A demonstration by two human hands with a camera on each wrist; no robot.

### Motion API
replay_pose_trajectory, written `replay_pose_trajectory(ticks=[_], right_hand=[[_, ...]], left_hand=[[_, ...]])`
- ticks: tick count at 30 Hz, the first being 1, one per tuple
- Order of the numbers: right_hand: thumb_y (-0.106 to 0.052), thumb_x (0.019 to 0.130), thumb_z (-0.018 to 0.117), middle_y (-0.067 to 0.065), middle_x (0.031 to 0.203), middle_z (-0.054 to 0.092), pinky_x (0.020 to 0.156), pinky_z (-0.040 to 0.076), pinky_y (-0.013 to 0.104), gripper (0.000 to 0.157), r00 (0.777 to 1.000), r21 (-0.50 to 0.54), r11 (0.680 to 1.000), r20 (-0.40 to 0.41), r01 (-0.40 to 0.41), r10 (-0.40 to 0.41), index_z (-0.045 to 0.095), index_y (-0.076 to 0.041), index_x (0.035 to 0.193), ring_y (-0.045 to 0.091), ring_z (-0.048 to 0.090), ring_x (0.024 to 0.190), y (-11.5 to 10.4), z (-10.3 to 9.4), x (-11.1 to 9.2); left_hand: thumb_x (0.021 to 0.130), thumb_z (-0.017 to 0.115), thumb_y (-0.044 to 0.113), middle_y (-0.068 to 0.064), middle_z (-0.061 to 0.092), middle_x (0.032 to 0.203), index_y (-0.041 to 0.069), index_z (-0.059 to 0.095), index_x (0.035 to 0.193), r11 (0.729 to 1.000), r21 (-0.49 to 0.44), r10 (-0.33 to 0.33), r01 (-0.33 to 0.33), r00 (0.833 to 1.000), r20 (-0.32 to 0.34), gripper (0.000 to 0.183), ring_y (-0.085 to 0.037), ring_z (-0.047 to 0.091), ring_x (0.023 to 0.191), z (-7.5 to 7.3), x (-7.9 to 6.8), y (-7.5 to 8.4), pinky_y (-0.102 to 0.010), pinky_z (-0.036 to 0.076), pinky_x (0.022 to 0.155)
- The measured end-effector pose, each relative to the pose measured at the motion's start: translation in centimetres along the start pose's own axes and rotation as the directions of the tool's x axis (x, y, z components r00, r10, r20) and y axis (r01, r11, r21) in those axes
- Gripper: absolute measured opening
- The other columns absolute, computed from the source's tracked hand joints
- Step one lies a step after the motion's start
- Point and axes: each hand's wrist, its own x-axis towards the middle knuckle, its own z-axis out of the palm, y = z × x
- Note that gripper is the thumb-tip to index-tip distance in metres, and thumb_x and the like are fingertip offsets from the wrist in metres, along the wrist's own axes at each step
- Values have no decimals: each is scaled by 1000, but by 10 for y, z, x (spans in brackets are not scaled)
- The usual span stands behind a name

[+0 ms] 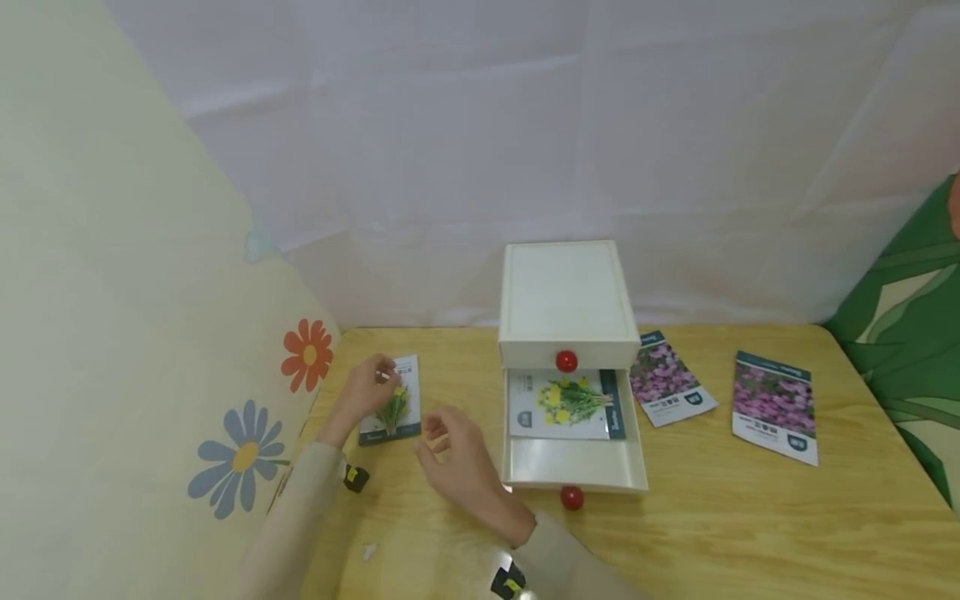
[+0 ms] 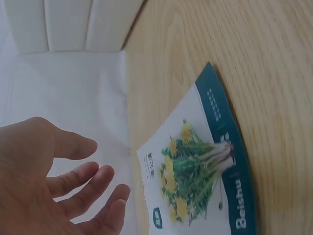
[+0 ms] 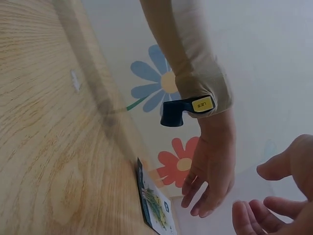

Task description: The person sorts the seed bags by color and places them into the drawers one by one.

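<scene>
the left hand (image 1: 365, 388), fingers loosely parted and empty, hangs near the yellow-flowered packet (image 1: 401, 408); the right hand's (image 1: 461, 463) are bent, empty. pinching one edge should crease it least.

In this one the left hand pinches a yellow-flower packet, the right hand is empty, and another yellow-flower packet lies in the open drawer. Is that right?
Not quite: the left wrist view shows the left hand empty, not touching the yellow-flower packet. The right hand is indeed empty, and another yellow-flower packet lies in the open drawer.
</scene>
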Motion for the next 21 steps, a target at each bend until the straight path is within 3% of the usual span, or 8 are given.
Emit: replay_pose_trajectory(ticks=[4, 9, 14, 21], right_hand=[[-1, 93, 76, 23, 115, 67, 85, 67, 40, 35, 999, -36, 999, -19, -31, 31, 63, 2, 126, 33, 68, 104, 8, 5, 3], [-6, 95, 76, 21, 124, 64, 92, 65, 37, 43, 997, -54, 996, -36, -75, 73, 59, 0, 133, 31, 65, 110, 15, 9, 8], [-10, 95, 77, 21, 128, 61, 97, 63, 41, 50, 994, -50, 993, -24, -105, 104, 55, -1, 139, 35, 62, 116, 21, 15, 13], [-13, 93, 79, 19, 134, 60, 94, 60, 30, 57, 990, -153, 978, -29, -142, 139, 53, -1, 142, 29, 63, 116, 39, 36, 13]], left_hand=[[104, 65, 16, -28, 65, 131, -6, 59, 133, 997, 70, 31, -31, 1000, 4, 38, -46, 64, 121, -5, 6, -6, -61, 59, 102], [104, 64, 15, -32, 60, 140, -8, 56, 139, 994, 99, 42, -42, 999, 2, 42, -50, 60, 127, -9, 13, -12, -65, 54, 108], [104, 64, 16, -33, 53, 148, -7, 52, 145, 994, 106, 6, -5, 1000, -3, 48, -51, 53, 137, -10, 21, -18, -67, 47, 116], [100, 65, 16, -36, 45, 155, -8, 47, 151, 989, 129, -65, 66, 998, -15, 60, -55, 46, 141, -3, 28, -37, -71, 41, 119]])
